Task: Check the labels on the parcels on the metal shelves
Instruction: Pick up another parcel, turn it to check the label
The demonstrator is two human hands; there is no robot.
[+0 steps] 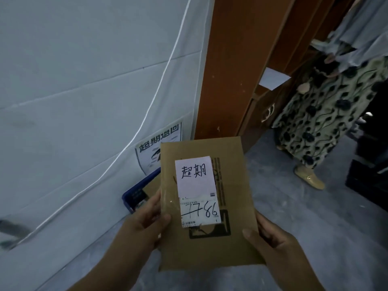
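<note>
Parcel (210, 253), flat brown envelope, held over grey floor (304, 217); left hand (144, 223) grips left edge, right hand (270, 242) grips lower right edge. White note (195, 175) overlaps label (200, 211) marked 7786. Behind: blue crate (134, 192), wall sign (155, 143), wooden post (220, 70), person in floral skirt (319, 114).

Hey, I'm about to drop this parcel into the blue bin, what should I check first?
1. Left hand grips the parcel by one edge: ok.
2. Right hand grips the opposite edge: ok.
3. Handwritten white note faces up, readable: ok.
4. Printed label below it, partly covered: cannot tell whether it reads fully.
5. Blue bin has room: cannot tell, the parcel hides most of it.
</note>
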